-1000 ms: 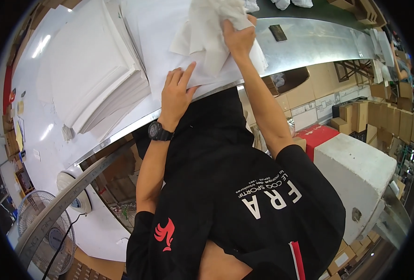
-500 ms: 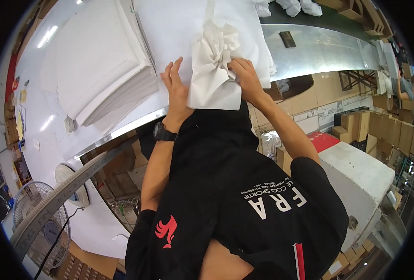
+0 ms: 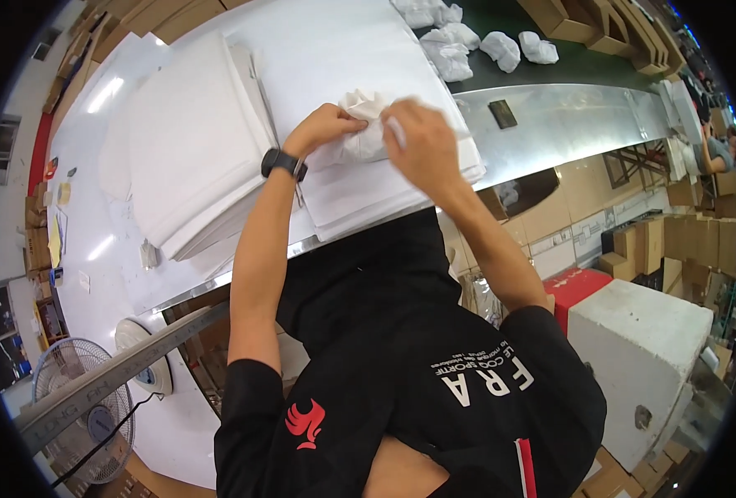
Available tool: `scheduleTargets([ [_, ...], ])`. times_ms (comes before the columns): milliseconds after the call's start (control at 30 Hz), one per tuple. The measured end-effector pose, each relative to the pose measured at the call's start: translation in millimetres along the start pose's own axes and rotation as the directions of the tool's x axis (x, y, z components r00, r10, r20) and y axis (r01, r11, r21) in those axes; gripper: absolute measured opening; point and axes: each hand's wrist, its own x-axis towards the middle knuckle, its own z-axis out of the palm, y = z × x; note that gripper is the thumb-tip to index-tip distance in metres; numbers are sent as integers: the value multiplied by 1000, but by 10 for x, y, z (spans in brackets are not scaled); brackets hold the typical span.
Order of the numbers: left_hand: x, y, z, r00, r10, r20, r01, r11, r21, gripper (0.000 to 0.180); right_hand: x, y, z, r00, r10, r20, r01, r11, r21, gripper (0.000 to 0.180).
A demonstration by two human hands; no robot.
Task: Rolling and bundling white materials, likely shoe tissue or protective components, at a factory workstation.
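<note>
Both of my hands hold a crumpled wad of white paper point(image 3: 365, 126) over a stack of flat white paper sheets point(image 3: 359, 191) on the work table. My left hand point(image 3: 325, 129), with a black watch on the wrist, grips the wad from the left. From the right, my right hand point(image 3: 422, 143) closes over the same wad. The wad is bunched into a ball between the two hands.
A second, thicker stack of white sheets point(image 3: 189, 141) lies to the left. Several crumpled white paper balls point(image 3: 467, 43) rest on a dark green conveyor belt point(image 3: 584, 70) beyond. Cardboard boxes point(image 3: 700, 232) stand at the right, a white block point(image 3: 642, 349) below them, a fan point(image 3: 81, 407) at lower left.
My right hand pulled a white sheet down off the far stack toward me. Both hands have bunched it from a loose hanging sheet into a tight ball.
</note>
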Motion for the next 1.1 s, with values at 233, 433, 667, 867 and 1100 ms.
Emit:
scheduleTargets([
  [233, -75, 571, 118, 864, 418, -280, -64, 644, 762, 34, -146, 462, 341, 945, -152, 291, 188, 977, -100, 46],
  [433, -449, 98, 548, 795, 598, -103, -326, 564, 758, 69, 54, 810, 697, 787, -148, 599, 148, 988, 50, 52],
  [667, -564, -141, 629, 802, 568, -184, -304, 654, 693, 56, -134, 719, 425, 821, -197, 535, 137, 979, 151, 55],
  [867, -617, -282, 398, 872, 464, -156, -416, 870, 264, 44, -241, 853, 330, 834, -116, 539, -68, 948, 311, 54],
  [1100, -459, -45, 713, 627, 745, -230, -284, 493, 822, 37, 331, 762, 398, 792, 176, 585, -67, 977, -204, 71],
])
